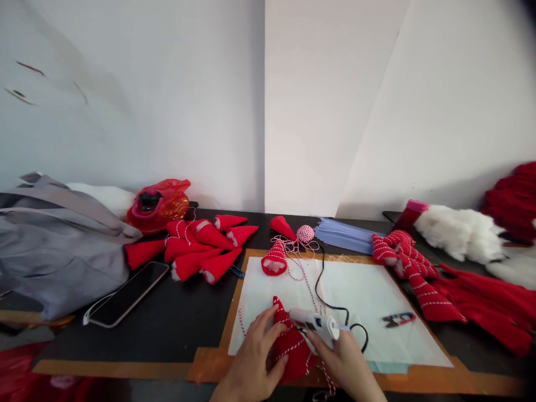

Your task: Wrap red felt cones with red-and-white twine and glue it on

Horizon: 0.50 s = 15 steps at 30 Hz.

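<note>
As I read the head cam, white walls (167, 100) meet in a corner behind a black table (125, 346). An orange-taped board (209, 365) lies on the table, with a white sheet (347, 301) on top.

Left side: grey bag (54, 251), with a red plastic bag (158, 205) behind it and a phone (128, 293) just beside it. Right side: loose red felt (486, 307), a mass of white stuffing (458, 231), and a heap of striped cones (427, 290) touching the sheet's right edge. Blue paper stack (343, 234) sits behind the sheet.

Plain red cones (196, 245) are piled left of the sheet. One striped cone (274, 259) lies on its far edge, near a red-and-white twine ball (305, 233). Snips (398, 319) lie near the sheet's right edge.

My main item is the red cone (291, 346), at the sheet's near edge and partly over the board, wrapped in twine (288, 349). Left hand (251, 357) is clenched on it, fingers along its side. Right hand (347, 363) is grasping a white glue gun (316, 325), nozzle right by the cone; contact can't be confirmed from this view. Black cord (322, 290) runs from the gun across the sheet.
</note>
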### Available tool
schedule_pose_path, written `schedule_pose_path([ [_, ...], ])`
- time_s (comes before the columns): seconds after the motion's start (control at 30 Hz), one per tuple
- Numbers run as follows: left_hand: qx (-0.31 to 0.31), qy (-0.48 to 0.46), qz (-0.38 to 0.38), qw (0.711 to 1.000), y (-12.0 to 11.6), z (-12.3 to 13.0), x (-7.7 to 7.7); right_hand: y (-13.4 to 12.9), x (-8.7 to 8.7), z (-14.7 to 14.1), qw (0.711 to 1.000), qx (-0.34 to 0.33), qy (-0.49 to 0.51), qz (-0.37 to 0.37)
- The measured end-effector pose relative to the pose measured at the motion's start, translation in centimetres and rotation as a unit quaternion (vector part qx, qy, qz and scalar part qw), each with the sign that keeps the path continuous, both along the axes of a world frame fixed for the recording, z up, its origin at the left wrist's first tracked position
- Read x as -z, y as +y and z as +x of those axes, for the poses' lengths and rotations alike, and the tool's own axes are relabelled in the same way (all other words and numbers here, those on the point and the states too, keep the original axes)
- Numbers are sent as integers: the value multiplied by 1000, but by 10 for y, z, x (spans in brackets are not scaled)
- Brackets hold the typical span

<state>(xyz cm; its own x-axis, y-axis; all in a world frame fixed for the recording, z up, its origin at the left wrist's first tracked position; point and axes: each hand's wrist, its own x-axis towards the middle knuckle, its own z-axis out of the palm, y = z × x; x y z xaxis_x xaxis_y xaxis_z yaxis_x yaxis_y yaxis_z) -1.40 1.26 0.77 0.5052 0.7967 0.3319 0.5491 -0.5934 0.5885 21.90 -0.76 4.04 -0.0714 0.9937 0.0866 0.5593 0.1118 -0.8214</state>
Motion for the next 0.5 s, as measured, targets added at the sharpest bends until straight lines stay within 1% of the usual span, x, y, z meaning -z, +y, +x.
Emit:
schedule_pose_path([
  [0.23,8,-4,-12,1000,3,-2,-1,5,2,-8,999,17,-24,-44],
  [0.37,6,-2,-20,1000,1,-3,2,7,7,-10,998,38,-33,-39],
  [0.5,3,-3,-9,1000,1,-3,5,7,12,-9,997,58,-48,-33],
])
